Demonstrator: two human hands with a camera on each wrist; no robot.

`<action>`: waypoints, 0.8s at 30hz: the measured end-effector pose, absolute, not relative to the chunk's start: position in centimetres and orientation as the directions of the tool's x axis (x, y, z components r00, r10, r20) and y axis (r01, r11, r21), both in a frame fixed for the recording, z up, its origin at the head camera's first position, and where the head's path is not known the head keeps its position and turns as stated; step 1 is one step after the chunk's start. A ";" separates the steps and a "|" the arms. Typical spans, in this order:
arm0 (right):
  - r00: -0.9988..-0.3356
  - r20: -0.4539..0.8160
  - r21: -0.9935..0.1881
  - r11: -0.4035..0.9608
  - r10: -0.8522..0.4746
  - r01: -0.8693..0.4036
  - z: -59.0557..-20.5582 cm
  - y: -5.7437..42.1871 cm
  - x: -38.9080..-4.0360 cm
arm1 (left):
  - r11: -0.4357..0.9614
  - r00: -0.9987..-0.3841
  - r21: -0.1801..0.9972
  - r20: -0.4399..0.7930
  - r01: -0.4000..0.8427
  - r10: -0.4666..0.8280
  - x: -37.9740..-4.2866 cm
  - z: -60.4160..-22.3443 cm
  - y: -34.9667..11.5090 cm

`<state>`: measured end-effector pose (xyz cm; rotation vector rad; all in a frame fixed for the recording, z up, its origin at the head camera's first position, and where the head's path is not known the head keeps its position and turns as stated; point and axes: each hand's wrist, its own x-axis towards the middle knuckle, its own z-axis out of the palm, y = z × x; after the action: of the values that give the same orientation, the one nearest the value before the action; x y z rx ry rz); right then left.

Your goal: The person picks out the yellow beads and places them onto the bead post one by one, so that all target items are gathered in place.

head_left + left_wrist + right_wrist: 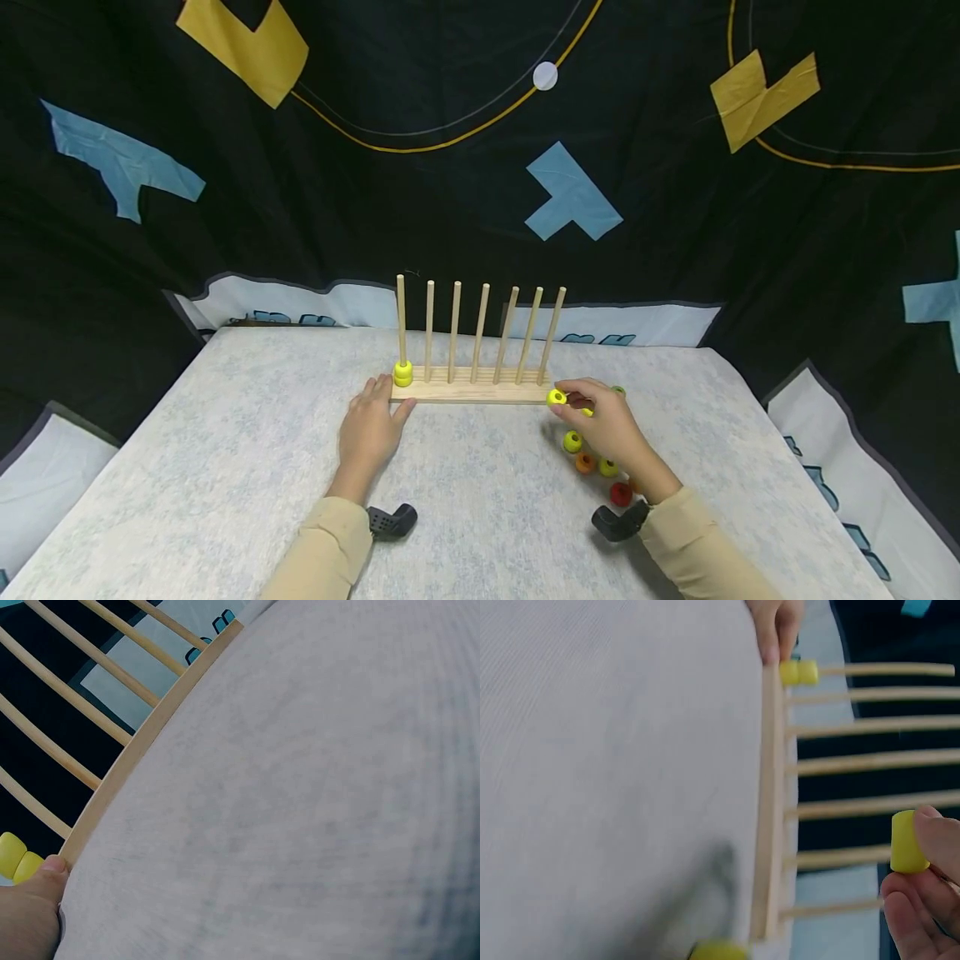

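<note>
A wooden peg rack (pixel 472 392), a long base with several upright pegs, stands on the table. Two yellow beads (pixel 402 374) are stacked on its leftmost peg. My left hand (pixel 369 425) holds the left end of the base, its thumb at the front edge; the left wrist view shows the thumb (pixel 49 879) there. Near the rack's right end, my right hand (pixel 600 417) pinches a yellow bead (pixel 907 841) between thumb and fingers, off the pegs. Below and beside that hand lie loose beads, among them a yellow-green one (pixel 572 442), an orange one (pixel 585 463) and a red one (pixel 621 494).
The pale table (pixel 465 500) ends at a black cloth (pixel 420 217) hanging behind it. A green bead (pixel 618 390) shows partly beyond my right hand. Dark wrist devices sit at my left cuff (pixel 393 522) and right cuff (pixel 621 522).
</note>
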<state>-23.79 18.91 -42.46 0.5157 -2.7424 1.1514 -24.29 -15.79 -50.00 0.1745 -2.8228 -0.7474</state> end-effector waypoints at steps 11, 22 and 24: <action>-0.881 0.293 -0.734 0.503 -0.372 -0.457 -40.5 13.7 -23.8 | 0.866 -0.966 0.497 0.192 -0.054 -0.171 -24.3 -50.1 -15.7; -0.826 0.343 -0.709 0.453 -0.447 -0.540 -38.1 10.7 -24.6 | 0.867 -0.963 0.496 0.209 -0.046 -0.171 -24.2 -50.0 -15.7; -0.822 0.353 -0.692 0.466 -0.448 -0.551 -37.4 10.4 -25.1 | 0.867 -0.963 0.496 0.209 -0.047 -0.171 -24.2 -50.0 -15.8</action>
<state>-25.09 10.37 -37.41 0.8852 -2.5842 1.2893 -24.23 -15.75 -50.00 0.1657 -2.7940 -0.7334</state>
